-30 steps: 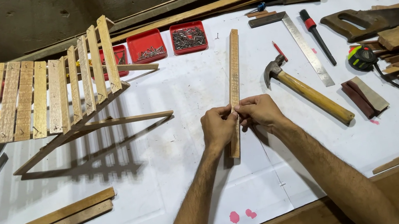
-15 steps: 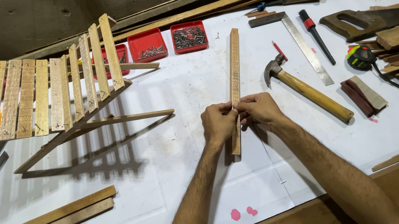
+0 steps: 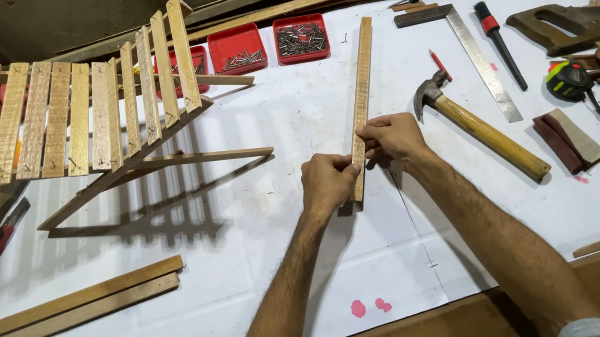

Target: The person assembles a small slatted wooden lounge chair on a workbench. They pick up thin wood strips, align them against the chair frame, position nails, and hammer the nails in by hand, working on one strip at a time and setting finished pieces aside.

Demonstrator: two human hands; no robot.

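Two hands are pinching one narrow wooden slat [image 3: 361,91] lying lengthwise on the white-papered bench [image 3: 199,289]: left hand [image 3: 325,185] and right hand [image 3: 390,139], fingers closed on its near end. Judged step: aligning; next needs the hammer [image 3: 480,127] lying alongside.

**Both hands meeting at the middle of the bench**

Two bare forearms are reaching in from the near edge, angling toward each other. The left hand [image 3: 328,182] is curling palm down, fingers folded under and knuckles facing up. The right hand [image 3: 391,138] is sitting just beyond it, slightly farther away, thumb and fingertips pinching inward toward the left. The two hands are almost touching.
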